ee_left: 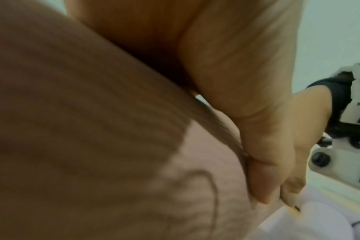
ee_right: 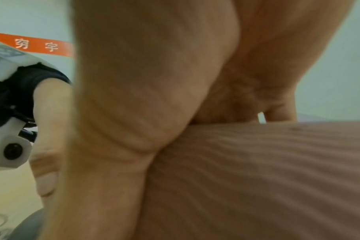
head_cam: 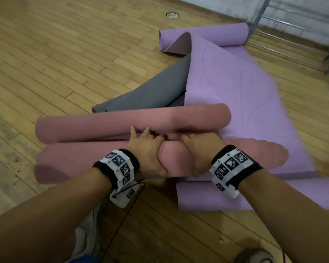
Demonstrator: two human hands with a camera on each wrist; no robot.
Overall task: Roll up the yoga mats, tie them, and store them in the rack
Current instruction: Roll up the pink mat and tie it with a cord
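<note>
both hands, left [head_cam: 144, 149] and right [head_cam: 201, 150], grip the pink rolled mat [head_cam: 80, 162], its long axis lying left-to-right.

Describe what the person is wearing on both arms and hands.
Bare forearms, no sleeves or gloves. Each wrist carries a black fabric band, the left wrist band and the right wrist band, covered in white square tiles printed with black-and-white codes. A white plastic block hangs under each, and a thin black cable trails from the left one.
</note>
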